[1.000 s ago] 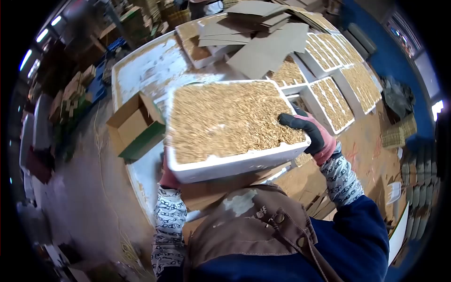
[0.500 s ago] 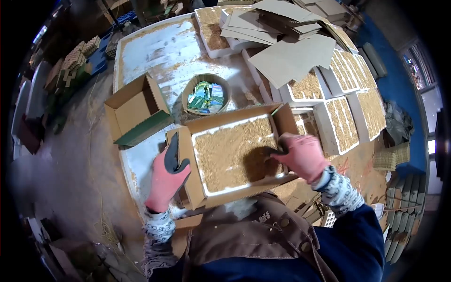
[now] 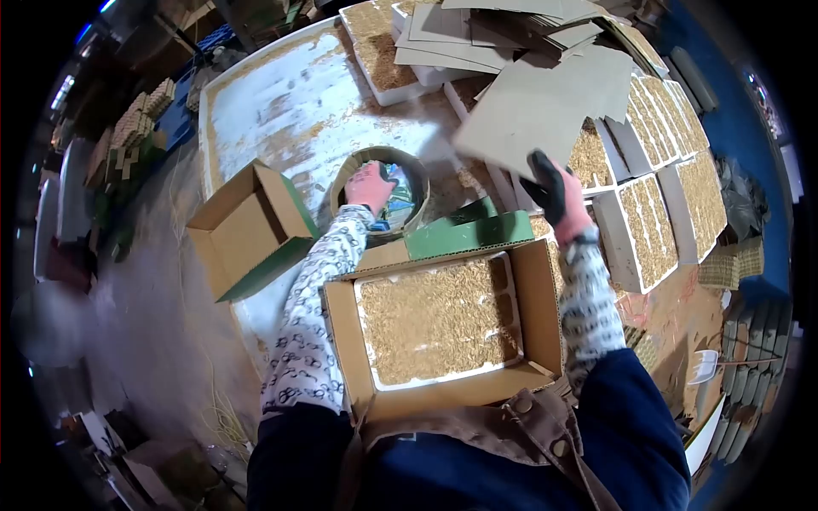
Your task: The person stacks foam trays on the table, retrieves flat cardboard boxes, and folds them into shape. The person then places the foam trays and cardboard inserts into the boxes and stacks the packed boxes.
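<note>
My left hand (image 3: pixel 370 189), in a pink glove with dark finger parts, reaches into a round basket (image 3: pixel 339 176) of green and blue printed packets (image 3: pixel 399 204). Its fingertips are hidden, so I cannot see whether they hold a packet. My right hand (image 3: pixel 558 200) has its dark gloved fingers closed at the near corner of a grey cardboard sheet (image 3: pixel 532 111), which lies tilted over white trays. In front of me stands an open cardboard box (image 3: pixel 541 294), its green flap raised on the far side. Inside lies a white tray filled with tan, crumbly material (image 3: pixel 439 319).
Another open cardboard box (image 3: pixel 251 217) lies left of the basket. White trays of tan material (image 3: pixel 643 226) stand at right, and more cardboard sheets (image 3: pixel 452 43) are piled at the back. The table (image 3: pixel 281 85) has a pale, stained top.
My left hand has gone from the box's left side to the basket. My right hand has left the tray's material for the sheet, which has shifted. The box's far green flap now shows raised.
</note>
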Demonstrator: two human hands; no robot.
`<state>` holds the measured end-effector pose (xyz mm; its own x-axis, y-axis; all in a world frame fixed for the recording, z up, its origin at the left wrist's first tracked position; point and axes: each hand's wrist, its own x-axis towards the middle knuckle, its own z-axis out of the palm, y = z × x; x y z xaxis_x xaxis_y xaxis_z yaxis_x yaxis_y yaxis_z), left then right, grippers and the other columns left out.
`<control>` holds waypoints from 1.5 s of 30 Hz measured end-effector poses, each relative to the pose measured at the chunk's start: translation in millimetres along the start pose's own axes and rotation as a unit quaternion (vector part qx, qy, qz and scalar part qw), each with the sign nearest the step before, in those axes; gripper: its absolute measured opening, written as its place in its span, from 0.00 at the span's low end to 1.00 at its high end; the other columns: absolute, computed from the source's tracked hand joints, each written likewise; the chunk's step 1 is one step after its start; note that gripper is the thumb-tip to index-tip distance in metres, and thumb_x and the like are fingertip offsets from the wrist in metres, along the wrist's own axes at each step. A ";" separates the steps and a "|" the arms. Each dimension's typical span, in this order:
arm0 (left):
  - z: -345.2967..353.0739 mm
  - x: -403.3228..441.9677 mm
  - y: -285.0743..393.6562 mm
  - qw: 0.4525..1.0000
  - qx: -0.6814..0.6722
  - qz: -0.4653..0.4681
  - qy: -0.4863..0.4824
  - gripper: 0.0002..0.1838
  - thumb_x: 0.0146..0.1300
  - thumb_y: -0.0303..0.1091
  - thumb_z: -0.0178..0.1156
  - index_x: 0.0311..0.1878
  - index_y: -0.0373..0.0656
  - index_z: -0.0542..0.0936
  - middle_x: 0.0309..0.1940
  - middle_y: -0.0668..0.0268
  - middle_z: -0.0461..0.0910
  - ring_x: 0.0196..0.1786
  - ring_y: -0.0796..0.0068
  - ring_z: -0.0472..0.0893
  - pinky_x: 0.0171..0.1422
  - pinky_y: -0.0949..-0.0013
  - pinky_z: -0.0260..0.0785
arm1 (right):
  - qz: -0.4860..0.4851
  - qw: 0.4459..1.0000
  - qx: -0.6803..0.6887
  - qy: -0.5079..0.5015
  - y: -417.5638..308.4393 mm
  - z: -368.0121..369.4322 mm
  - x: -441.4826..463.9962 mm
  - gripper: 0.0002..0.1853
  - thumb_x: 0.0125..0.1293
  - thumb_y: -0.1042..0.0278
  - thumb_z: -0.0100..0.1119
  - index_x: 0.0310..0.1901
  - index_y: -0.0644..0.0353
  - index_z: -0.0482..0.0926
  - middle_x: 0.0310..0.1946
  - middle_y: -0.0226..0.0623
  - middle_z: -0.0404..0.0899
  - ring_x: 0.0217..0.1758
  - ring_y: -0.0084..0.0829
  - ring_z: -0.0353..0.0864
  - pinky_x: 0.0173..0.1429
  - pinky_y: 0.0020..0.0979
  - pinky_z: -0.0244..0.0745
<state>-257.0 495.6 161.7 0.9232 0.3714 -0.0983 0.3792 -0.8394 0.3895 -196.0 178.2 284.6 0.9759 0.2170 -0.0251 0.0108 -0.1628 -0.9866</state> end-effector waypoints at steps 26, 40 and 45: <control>-135.6 -343.9 13.4 0.930 -0.314 0.030 0.191 0.29 0.45 0.24 0.68 0.54 0.38 0.69 0.51 0.58 0.73 0.55 0.63 0.73 0.62 0.64 0.64 | -0.180 0.620 -0.547 -0.533 -117.1 -13.2 -184.1 0.27 0.54 0.61 0.62 0.58 0.51 0.74 0.65 0.47 0.61 0.68 0.47 0.60 0.70 0.39 0.57; -40.3 -330.8 15.1 0.813 -0.568 -0.128 -0.009 0.52 0.50 0.40 0.70 0.72 0.43 0.47 0.71 0.56 0.51 0.72 0.61 0.52 0.73 0.63 0.48 | 0.138 0.930 -0.228 -0.254 48.6 -19.8 -140.2 0.16 0.62 0.55 0.60 0.40 0.61 0.77 0.21 0.24 0.74 0.24 0.16 0.70 0.28 0.21 0.65; -87.3 -286.8 -29.3 0.613 -0.785 -0.063 -0.066 0.35 0.62 0.31 0.59 0.70 0.42 0.56 0.66 0.63 0.62 0.68 0.73 0.62 0.70 0.70 0.55 | 0.012 0.910 -0.221 -0.352 32.1 5.3 -94.5 0.25 0.70 0.58 0.46 0.62 0.66 0.65 0.59 0.40 0.69 0.64 0.31 0.66 0.67 0.32 0.59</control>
<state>-538.3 448.3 258.5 0.9291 0.2718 -0.2509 0.0162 0.6477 0.7618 -289.0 157.6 254.4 0.5973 0.7455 -0.2957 0.2297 -0.5123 -0.8275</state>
